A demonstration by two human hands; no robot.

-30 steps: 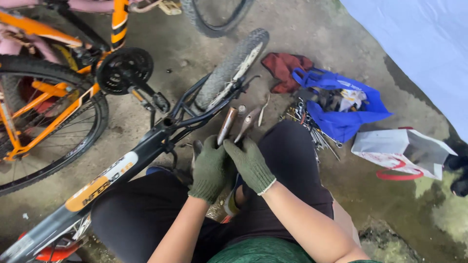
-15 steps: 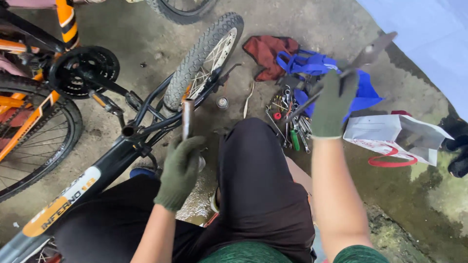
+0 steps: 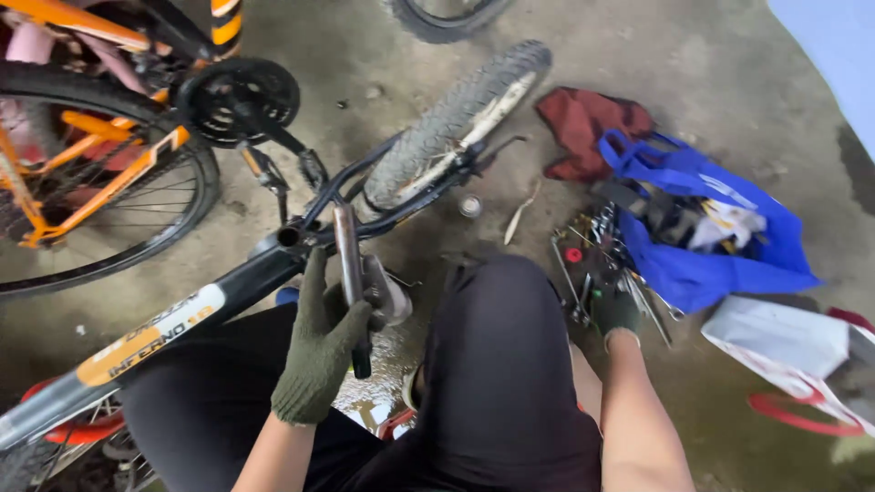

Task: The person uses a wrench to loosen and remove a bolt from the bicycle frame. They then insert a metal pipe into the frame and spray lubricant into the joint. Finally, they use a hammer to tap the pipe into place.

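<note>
metal tool (image 3: 349, 273), a long grey bar with a dark grip at its lower end, stood nearly upright in the left hand (image 3: 321, 351), just in front of the black bicycle frame (image 3: 182, 314). the left hand wore a dark green knit glove and was closed in a fist around the lower part of the bar, with the index finger stretched up toward the frame tube. a second grey metal part (image 3: 387, 292) lay against the same hand, just beside the bar; whether it was gripped could not be told.

right hand (image 3: 616, 312), also gloved, was down on the pile of loose tools (image 3: 592, 264) on the concrete floor (image 3: 729, 118), beside the right knee. its fingers were curled among the tools; what, if anything, they pinched could not be told.

black frame lay slanted across the person's left leg, its knobby front wheel (image 3: 460, 123) resting on the floor ahead. an orange bicycle (image 3: 82, 173) with a black chainring (image 3: 239, 102) stood at the left. a blue bag (image 3: 720, 241) sat open just beyond the tool pile, a red cloth (image 3: 588, 128) touching its far side. a white bag with red handles (image 3: 793, 342) lay at the right edge.
</note>
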